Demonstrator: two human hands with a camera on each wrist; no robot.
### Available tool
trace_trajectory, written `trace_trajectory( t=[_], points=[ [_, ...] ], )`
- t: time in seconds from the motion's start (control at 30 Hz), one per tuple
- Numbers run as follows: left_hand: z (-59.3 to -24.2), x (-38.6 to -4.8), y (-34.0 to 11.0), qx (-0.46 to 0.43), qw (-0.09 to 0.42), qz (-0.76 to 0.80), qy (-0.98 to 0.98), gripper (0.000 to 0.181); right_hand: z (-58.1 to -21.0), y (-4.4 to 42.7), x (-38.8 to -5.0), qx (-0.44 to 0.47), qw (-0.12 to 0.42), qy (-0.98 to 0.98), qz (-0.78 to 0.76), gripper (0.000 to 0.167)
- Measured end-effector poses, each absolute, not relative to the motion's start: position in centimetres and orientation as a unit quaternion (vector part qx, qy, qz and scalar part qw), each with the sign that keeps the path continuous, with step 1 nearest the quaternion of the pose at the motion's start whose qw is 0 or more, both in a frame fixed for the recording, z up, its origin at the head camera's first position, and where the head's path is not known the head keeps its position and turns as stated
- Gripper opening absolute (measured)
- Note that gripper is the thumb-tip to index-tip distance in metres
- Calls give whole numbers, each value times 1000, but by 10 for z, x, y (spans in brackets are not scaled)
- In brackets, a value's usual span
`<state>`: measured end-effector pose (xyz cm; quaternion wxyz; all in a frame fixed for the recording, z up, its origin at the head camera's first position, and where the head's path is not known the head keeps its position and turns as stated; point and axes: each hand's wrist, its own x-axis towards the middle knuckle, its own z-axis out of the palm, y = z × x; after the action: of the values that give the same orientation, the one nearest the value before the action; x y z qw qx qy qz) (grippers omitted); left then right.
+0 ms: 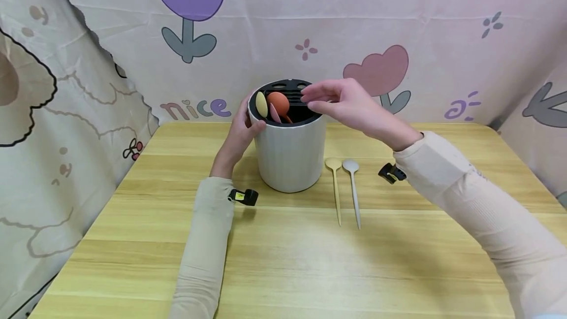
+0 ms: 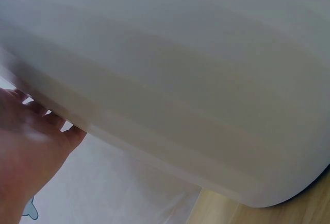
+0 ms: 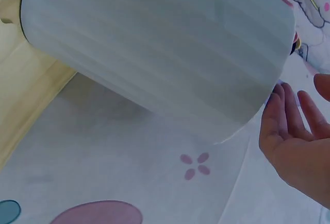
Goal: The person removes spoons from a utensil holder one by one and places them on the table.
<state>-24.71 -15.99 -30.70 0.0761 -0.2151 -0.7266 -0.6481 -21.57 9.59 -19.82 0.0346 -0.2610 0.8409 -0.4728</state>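
A white ribbed utensil holder (image 1: 290, 156) with a black slotted insert (image 1: 290, 93) stands upright on the table. My left hand (image 1: 241, 129) grips its left side near the rim, thumb at the front. In the left wrist view, the fingers of that left hand (image 2: 38, 136) lie against the white wall. Over the right side of the rim is my right hand (image 1: 338, 100), fingers and thumb apart with nothing between them. Inside the holder, heads of a yellow spoon (image 1: 261, 104), an orange spoon (image 1: 278, 103) and a pink spoon (image 1: 274, 113) show; their handles are mostly hidden.
To the right of the holder, a cream-yellow spoon (image 1: 334, 164) and a grey-white spoon (image 1: 351, 166) lie side by side on the wooden table (image 1: 283, 260). Behind the table hangs a printed cloth (image 1: 274, 28).
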Motion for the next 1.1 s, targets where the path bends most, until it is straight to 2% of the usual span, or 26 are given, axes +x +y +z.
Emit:
trace_trajectory(
  t=[0.3, 0.67, 0.83, 1.1],
  points=[
    [-306, -248, -161, -211, 71, -653, -724, 131, -183, 80, -214, -288, 54, 844, -449, 31],
    [-307, -248, -162, -209, 59, -655, -724, 129, -189, 53, -213, -311, 81, 836, -445, 32],
    [-306, -247, -163, -210, 64, -656, -722, 130, -194, 44, -214, -305, 73, 839, -444, 33],
    [-307, -248, -161, -217, 65, -652, -723, 130, -197, 42, -215, -295, 56, 846, -440, 22]
  ],
)
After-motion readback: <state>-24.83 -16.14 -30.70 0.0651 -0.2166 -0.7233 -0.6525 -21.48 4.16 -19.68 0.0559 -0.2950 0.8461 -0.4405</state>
